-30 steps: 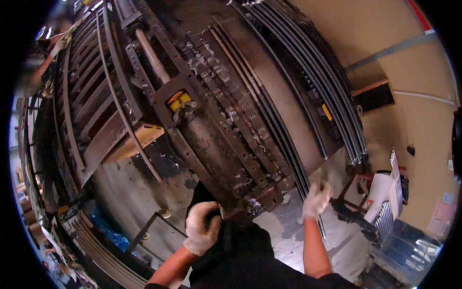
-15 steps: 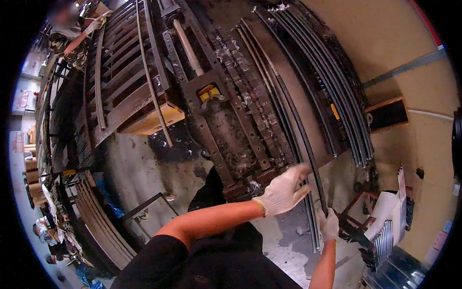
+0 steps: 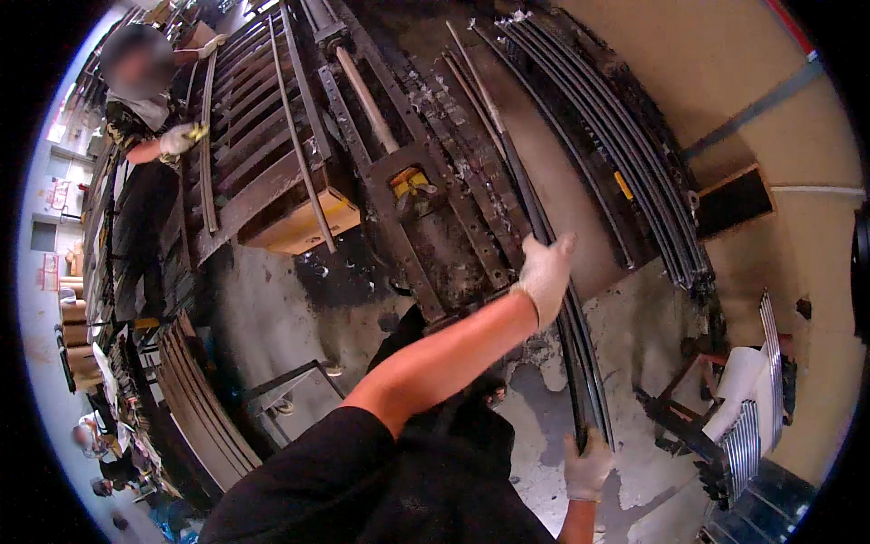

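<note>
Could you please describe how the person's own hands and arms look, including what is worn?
The left hand and right hand each wear an off-white fabric work glove. The forearms are bare. A plain black short fabric sleeve covers the left upper arm; the right sleeve is out of view.

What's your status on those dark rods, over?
Left hand on the dark rods, partway along. Right hand gripping near their lower ends. Machine frame close alongside, left.

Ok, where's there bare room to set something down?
The brown strip between your held bars and the lone rod; also the floor between box and black frame. Crowded: right of that rod, where more rods lie packed.
</note>
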Demonstrator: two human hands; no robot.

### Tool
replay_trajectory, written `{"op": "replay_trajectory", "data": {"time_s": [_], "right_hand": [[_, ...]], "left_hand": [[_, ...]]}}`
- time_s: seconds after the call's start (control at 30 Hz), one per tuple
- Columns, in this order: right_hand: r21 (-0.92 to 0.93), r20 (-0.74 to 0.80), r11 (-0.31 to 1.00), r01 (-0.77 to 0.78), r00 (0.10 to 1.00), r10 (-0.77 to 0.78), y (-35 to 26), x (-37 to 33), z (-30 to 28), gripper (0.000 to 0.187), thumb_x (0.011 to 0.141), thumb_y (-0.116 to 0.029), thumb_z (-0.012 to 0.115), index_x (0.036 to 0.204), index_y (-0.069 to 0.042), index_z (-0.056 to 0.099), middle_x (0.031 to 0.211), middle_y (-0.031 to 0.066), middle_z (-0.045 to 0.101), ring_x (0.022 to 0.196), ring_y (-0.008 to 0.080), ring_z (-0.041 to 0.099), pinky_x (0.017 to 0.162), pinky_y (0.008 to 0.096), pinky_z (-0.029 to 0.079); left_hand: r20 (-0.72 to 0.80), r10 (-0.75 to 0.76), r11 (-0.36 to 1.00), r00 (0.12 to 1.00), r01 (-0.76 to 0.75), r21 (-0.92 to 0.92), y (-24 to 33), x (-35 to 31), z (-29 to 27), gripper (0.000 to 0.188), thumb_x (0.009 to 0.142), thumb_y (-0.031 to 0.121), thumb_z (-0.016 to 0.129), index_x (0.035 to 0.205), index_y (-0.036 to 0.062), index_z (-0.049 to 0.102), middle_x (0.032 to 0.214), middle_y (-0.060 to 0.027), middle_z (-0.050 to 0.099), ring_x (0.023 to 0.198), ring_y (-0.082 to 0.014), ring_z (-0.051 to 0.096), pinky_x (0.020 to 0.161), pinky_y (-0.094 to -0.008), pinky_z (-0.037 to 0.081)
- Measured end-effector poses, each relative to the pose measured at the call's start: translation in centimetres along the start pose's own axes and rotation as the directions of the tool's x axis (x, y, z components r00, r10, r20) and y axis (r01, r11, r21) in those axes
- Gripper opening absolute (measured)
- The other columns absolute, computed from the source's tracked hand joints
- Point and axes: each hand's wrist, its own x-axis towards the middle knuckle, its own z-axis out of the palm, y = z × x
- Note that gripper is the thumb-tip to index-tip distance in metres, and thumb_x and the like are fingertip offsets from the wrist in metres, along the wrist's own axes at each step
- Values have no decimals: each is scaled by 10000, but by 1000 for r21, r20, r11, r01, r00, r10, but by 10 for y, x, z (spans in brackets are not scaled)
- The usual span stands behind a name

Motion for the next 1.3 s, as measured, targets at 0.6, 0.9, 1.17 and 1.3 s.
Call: {"op": "replay_trajectory", "data": {"time_s": [0.6,0.9,1.17,1.3], "right_hand": [[401,443,872,-282,892,86,199,-212,53,509,1037,-421,794,1310,-6,683,1057,192,773,1066,326,776,931,407,586],[412,515,883,-224,857,-23,178,-196,8,565,1088,-491,669,1361,3,703,1224,264,791,1186,439,757,999,473,569],[395,407,908,-136,912,-40,171,-182,16,479,1044,-438,684,1249,-7,733,1038,292,762,1043,496,744,888,488,570],[317,366,932,-177,929,52,153,-185,-1,389,1011,-387,726,1183,-40,752,920,253,763,938,470,760,816,496,567]], "left_hand": [[-38,-58,959,998,66,275,-249,-240,-46,482,1105,479,576,1206,9,610,986,-132,639,915,-304,610,870,-464,499],[-116,53,955,992,-16,295,-270,-237,-50,478,1123,478,564,1166,4,618,994,-180,681,939,-328,668,847,-476,514],[-63,110,885,992,-69,461,-292,-191,-68,380,1165,400,546,1193,27,612,926,-65,554,829,-226,549,774,-423,478],[16,111,869,994,-105,483,-297,-186,-72,409,1178,383,512,1275,-3,609,1024,-95,613,934,-266,566,866,-437,486]]}}
